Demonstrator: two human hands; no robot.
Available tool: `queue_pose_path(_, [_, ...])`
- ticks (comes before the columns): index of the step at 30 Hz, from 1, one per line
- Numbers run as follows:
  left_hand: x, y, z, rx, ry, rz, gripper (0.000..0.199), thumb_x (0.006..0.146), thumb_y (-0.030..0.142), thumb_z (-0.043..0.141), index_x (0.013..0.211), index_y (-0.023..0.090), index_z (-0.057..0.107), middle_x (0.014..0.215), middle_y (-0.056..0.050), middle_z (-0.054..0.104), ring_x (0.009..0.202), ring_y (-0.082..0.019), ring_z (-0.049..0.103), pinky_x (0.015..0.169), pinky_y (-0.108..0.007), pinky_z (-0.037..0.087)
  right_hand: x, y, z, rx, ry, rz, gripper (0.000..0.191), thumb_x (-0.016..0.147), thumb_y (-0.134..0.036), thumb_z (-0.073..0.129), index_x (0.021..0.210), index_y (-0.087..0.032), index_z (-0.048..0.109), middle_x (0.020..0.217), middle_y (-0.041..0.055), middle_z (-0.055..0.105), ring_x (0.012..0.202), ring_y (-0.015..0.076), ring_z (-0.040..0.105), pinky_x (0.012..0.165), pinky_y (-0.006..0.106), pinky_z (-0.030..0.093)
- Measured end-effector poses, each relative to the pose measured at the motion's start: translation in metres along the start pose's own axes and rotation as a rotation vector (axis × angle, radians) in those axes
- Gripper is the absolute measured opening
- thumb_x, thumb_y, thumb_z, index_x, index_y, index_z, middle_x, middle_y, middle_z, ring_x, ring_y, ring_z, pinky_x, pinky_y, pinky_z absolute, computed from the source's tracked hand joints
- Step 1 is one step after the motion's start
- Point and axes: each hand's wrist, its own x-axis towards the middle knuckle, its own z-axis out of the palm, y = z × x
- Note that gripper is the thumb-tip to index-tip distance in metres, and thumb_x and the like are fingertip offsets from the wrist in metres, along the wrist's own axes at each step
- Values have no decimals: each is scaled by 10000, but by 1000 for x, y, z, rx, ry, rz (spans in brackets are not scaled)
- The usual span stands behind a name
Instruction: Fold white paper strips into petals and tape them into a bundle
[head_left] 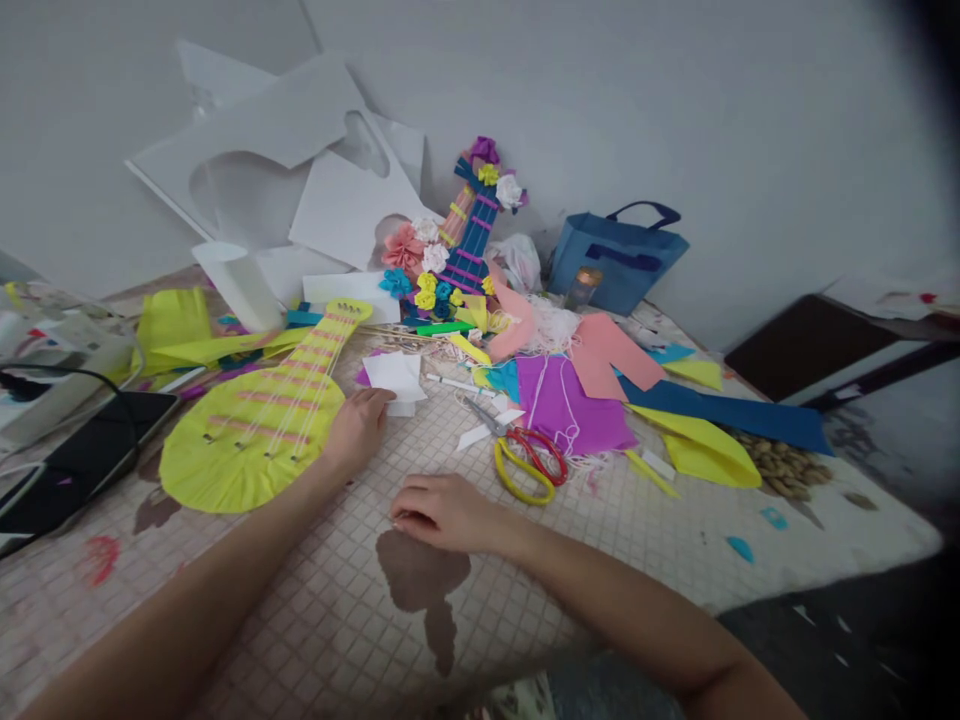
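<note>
My left hand (360,428) has its fingertips closed at the edge of small white paper pieces (396,377) lying on the table. Just left of it lies a yellow paper-covered toy lute (225,460) with pink strips and white strings. Lower and to the right, my right hand (444,512) rests on the table, fingers loosely curled; a gap shows between thumb and fingers, with nothing visible in it. Red-and-yellow-handled scissors (525,472) lie right of my hands, near purple paper (574,405) with white string on it.
Behind stands a blue toy instrument (474,235) with paper flowers. White cut boards (330,200) lean on the wall, and a white roll (238,285) stands before them. At right are a blue bag (619,255), pink paper (611,350) and peanuts (784,465). A black device (75,460) lies left.
</note>
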Motion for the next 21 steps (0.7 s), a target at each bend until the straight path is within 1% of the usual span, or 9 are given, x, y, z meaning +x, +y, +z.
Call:
queue_pose_path(3, [0,-1,0,2,14,5,343,770,52,382,1016,137,605,981,-111,671,911,-231,614,810,-362,498,0,-1,0,5,3,-2,163,927,-284,445,923,-193,581,928,15,627,850,110,575,727,202,417])
queue_pose_path(5, [0,-1,0,0,21,14,328,765,52,387,996,137,605,969,-112,669,900,-234,611,795,-363,499,1,-1,0,14,4,2,154,925,-274,446,915,-193,577,929,11,629,855,107,579,728,199,415])
queue_pose_path(8, [1,1,-3,-6,28,37,207,827,135,423,925,160,604,938,-94,670,885,-233,606,804,-373,489,2,0,1,16,4,14,145,922,-272,451,912,-200,577,934,7,634,865,107,580,735,199,415])
queue_pose_path(11, [2,5,-6,4,57,49,184,886,231,434,928,173,605,986,-93,671,941,-249,593,834,-404,463,2,2,1,16,0,18,146,924,-279,448,929,-206,575,961,5,639,886,106,579,747,199,418])
queue_pose_path(13, [2,8,-9,23,88,79,188,899,248,439,940,179,608,1036,-93,670,989,-259,586,834,-413,453,1,2,1,11,-2,12,160,929,-291,441,939,-207,577,972,6,641,897,106,581,759,199,422])
queue_pose_path(16, [-2,12,-19,13,104,180,168,902,236,452,912,183,611,1058,-83,673,1041,-253,580,850,-407,445,2,1,1,0,-4,-7,199,940,-313,425,950,-199,587,975,17,640,895,104,587,763,196,431])
queue_pose_path(18, [-10,14,-27,-37,68,255,154,896,232,467,917,181,611,1048,-83,675,1033,-242,587,854,-397,451,2,-1,-3,5,-6,-38,226,950,-312,406,961,-188,594,986,26,641,904,98,590,772,188,435])
queue_pose_path(19, [-15,14,-31,-70,25,295,153,894,231,470,927,180,611,1040,-82,676,1002,-228,600,848,-385,459,1,-3,-9,7,-5,-59,233,954,-306,399,971,-184,596,997,30,641,914,96,590,781,185,437])
queue_pose_path(21, [-28,12,-37,-116,-83,353,168,888,242,482,980,190,612,1029,-75,681,958,-212,618,847,-377,470,-8,-4,-28,2,7,-86,229,953,-300,401,1003,-190,596,1025,32,642,927,97,590,803,192,441])
